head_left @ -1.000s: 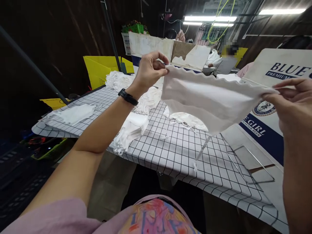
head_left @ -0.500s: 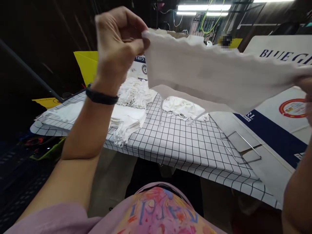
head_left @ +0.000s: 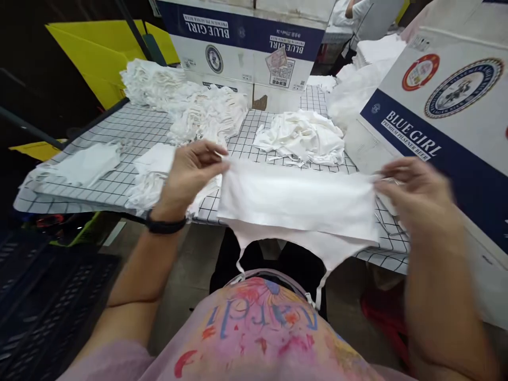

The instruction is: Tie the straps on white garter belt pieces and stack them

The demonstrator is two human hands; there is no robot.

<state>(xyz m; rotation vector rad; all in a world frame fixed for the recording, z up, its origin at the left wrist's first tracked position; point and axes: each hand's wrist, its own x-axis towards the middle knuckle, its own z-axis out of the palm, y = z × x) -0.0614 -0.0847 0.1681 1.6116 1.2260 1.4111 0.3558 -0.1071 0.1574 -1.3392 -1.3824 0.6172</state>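
Observation:
I hold a white cloth piece (head_left: 297, 203) stretched flat between both hands, low over the near edge of the checked table (head_left: 278, 137). My left hand (head_left: 190, 177), with a black wristband, pinches its left end. My right hand (head_left: 416, 193), blurred by motion, pinches its right end. Thin white straps hang from the cloth's lower edge over my pink shirt.
Stacks of folded white cloth (head_left: 186, 103) lie at the left and back of the table, and a loose heap (head_left: 301, 137) sits in the middle. Blue Girl cardboard boxes stand at the back (head_left: 246, 39) and right (head_left: 448, 106). A yellow bin (head_left: 107, 47) is behind, and a black crate (head_left: 43, 296) is on the floor at left.
Both hands brought the cloth down from held-up in front of my face to flat at the table's near edge. My view tilted downward.

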